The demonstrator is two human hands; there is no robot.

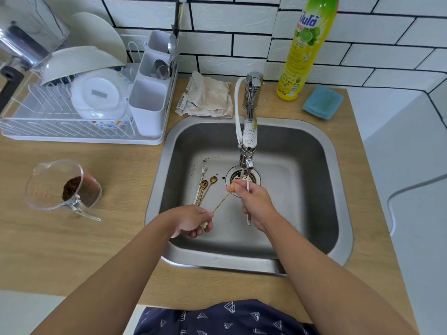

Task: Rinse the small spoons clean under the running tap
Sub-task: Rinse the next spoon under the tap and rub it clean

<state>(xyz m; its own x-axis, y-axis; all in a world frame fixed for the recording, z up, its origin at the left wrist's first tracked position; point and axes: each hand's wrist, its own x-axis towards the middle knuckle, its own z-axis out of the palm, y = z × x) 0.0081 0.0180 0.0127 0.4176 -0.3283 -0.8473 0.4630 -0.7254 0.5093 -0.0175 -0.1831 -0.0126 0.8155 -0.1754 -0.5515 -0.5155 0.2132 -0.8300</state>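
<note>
Gold metal catches the light at the centre of the frame, where we hold a thin gold spoon (221, 202) over the steel sink (321, 151). Its long axis runs diagonally, handle end low and to the left, bowl end up and to the right toward the drain (243, 180). Our left hand (191, 221) pinches the handle end between curled fingers and thumb, and our right hand (254, 201) has its fingertips closed on the bowl end, just under the tap (249, 131); the water stream passes close by that hand. A pale, slim utensil (248, 209) also sits in our right hand, standing almost vertically in the picture; we cannot tell what it is. Left of the drain, on the sink floor, lies a cluster of small spoons (204, 187), their bowls pointing to the upper part of the frame and their handles converging downward. At the left, on the wooden counter (96, 250), stands a clear measuring jug (64, 187) holding dark grounds.
</note>
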